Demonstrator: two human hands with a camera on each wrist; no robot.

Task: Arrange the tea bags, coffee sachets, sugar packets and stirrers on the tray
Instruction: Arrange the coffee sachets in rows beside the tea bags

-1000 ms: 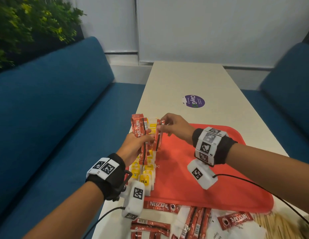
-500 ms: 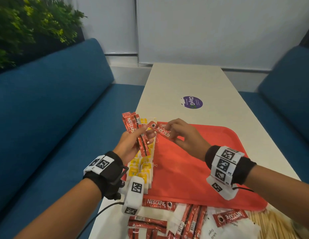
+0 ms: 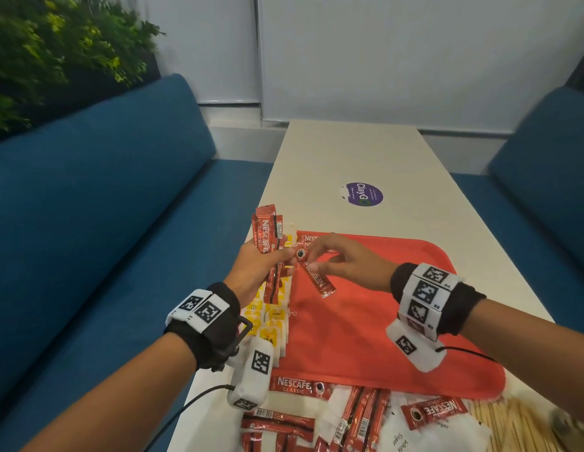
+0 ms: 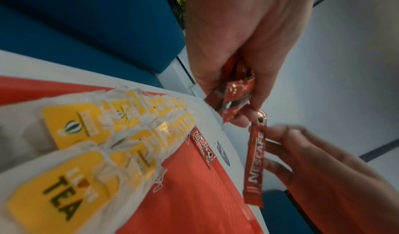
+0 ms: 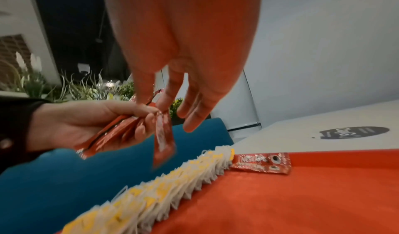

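I see one red coffee sachet [image 3: 313, 272] pinched between thumb and fingertips of my right hand [image 3: 346, 265], hanging tilted above the far-left part of the red tray [image 3: 365, 324]. My left hand [image 3: 255, 272] grips a bundle of sachets [image 3: 268, 243], upright, just beside it. Two sachets [image 5: 262, 163] lie flat at the tray's far-left corner, next to a row of yellow-tagged tea bags [image 4: 97, 140] along its left edge. More sachets, sugar packets [image 3: 398, 438] and stirrers [image 3: 509, 425] lie on the desk [image 3: 349, 151] near me.
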